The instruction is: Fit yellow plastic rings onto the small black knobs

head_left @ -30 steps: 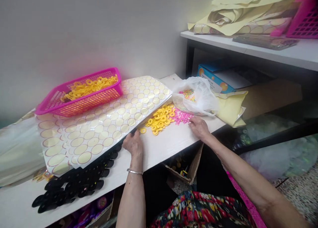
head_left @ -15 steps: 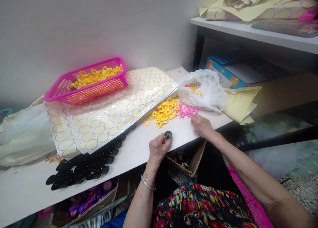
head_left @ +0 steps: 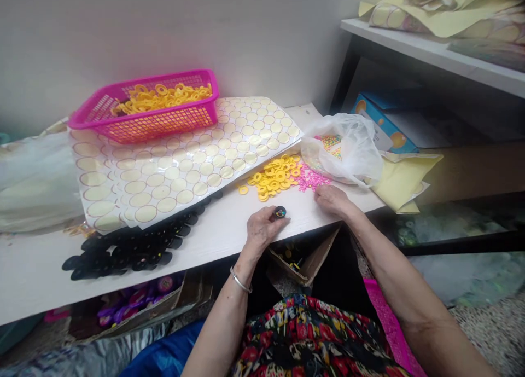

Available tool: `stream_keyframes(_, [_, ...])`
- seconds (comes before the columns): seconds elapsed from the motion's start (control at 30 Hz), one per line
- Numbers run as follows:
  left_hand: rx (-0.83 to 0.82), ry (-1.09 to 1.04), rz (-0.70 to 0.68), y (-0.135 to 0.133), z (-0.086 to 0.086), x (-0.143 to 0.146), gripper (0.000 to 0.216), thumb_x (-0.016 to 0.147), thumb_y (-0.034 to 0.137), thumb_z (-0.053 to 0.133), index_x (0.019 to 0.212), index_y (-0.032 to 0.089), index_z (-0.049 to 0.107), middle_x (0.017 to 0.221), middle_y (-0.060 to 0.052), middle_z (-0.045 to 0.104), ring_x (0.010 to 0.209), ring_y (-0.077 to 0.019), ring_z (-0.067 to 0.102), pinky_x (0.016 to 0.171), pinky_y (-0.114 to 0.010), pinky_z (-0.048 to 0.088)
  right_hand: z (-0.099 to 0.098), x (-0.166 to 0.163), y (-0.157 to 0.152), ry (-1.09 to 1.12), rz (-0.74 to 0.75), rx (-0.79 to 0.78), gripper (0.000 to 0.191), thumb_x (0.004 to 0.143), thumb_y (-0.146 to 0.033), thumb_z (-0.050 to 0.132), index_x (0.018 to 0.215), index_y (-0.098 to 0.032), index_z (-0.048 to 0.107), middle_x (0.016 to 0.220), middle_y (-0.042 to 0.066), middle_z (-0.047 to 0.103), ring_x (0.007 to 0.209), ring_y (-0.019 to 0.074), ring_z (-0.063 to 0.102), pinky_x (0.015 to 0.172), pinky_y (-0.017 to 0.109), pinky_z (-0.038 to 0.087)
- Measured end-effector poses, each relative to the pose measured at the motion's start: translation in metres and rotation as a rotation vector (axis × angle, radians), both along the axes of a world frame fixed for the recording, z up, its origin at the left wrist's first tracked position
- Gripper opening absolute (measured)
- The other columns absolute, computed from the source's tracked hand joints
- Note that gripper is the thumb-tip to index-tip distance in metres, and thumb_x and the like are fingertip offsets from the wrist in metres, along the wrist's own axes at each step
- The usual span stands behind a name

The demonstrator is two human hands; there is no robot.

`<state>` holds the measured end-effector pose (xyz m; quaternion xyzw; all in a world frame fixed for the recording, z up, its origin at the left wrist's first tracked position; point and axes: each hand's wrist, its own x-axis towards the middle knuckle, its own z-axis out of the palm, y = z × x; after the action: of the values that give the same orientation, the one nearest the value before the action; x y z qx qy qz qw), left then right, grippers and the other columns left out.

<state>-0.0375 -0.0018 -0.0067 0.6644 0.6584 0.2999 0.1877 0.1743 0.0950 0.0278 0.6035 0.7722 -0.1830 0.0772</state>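
**Black Cup in Hand, Beads at the Fingertips**

A small, round black cup [head_left: 280, 212] sits in the left hand [head_left: 262, 225] of a worker at a white desk [head_left: 232, 224], on the near side of a heap of yellow rings [head_left: 274, 179]. The grip there pinches the cup between thumb and fingers. The right hand [head_left: 332, 200], nearer the worker and to the right of the rings, has its fingertips drawn together at the edge of some pink beads [head_left: 310, 178]; whether they hold one cannot be told.

The job looks partway along: bright specks show inside the cup, but no yellow ring is seen on it. Plenty of loose rings and beads are left, and black pieces [head_left: 127, 251] lie in overlapping rows to the rings' lower left, their filling too small to judge.

The rings are flat, smooth and plastic-looking; the tiny beads lie just to their right. Beyond the beads, on the rings' right, slumps a crinkled, translucent bag [head_left: 355, 152] of multicoloured beads. To the rings' left stretch glossy sheets [head_left: 213, 161] printed with cream circles, under a pink mesh basket [head_left: 164, 126] holding more yellow rings.
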Motion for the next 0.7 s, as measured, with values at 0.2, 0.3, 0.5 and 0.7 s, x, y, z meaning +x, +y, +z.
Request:
stream_keyframes(0.2, [-0.017, -0.039, -0.021, 0.003, -0.003, -0.003, 0.027, 0.069, 0.046, 0.064, 0.081, 0.022, 0.065, 0.066, 0.003, 0.056, 0.062, -0.0098, 0.048, 0.058, -0.021, 0.034, 0.0, 0.0, -0.002, 0.004, 0.005, 0.034, 0.025, 0.083, -0.023, 0.04, 0.092, -0.016, 0.061, 0.096, 0.012, 0.066, 0.089, 0.0219, 0.058, 0.065, 0.027, 0.036])
stream_keyframes(0.3, [-0.017, -0.051, -0.021, 0.003, -0.003, -0.003, 0.027, 0.069, 0.046, 0.064, 0.082, 0.022, 0.065, 0.065, 0.004, 0.055, 0.062, -0.0095, 0.048, 0.058, -0.021, 0.033, -0.004, 0.004, -0.008, 0.034, -0.018, 0.073, 0.025, 0.085, -0.023, 0.036, 0.089, -0.017, 0.06, 0.093, 0.009, 0.066, 0.087, 0.0196, 0.058, 0.066, 0.026, 0.035])
stream_keyframes(0.5, [-0.015, -0.033, -0.044, 0.003, -0.002, -0.003, 0.029, 0.069, 0.049, 0.063, 0.08, 0.022, 0.065, 0.065, 0.003, 0.054, 0.062, -0.0098, 0.048, 0.057, -0.022, 0.032, -0.016, 0.006, -0.029, 0.195, -0.043, 0.284, 0.016, 0.083, -0.023, 0.044, 0.085, -0.019, 0.059, 0.095, 0.006, 0.062, 0.085, 0.0172, 0.055, 0.067, 0.024, 0.035])
stream_keyframes(0.7, [-0.015, -0.023, -0.064, 0.001, 0.001, -0.001, 0.026, 0.07, 0.045, 0.062, 0.076, 0.021, 0.064, 0.064, 0.002, 0.054, 0.062, -0.0101, 0.047, 0.057, -0.022, 0.031, -0.007, -0.021, -0.047, 0.42, 0.082, 0.373, 0.014, 0.084, -0.019, 0.042, 0.08, -0.017, 0.055, 0.083, 0.005, 0.057, 0.079, 0.0162, 0.053, 0.069, 0.025, 0.037])
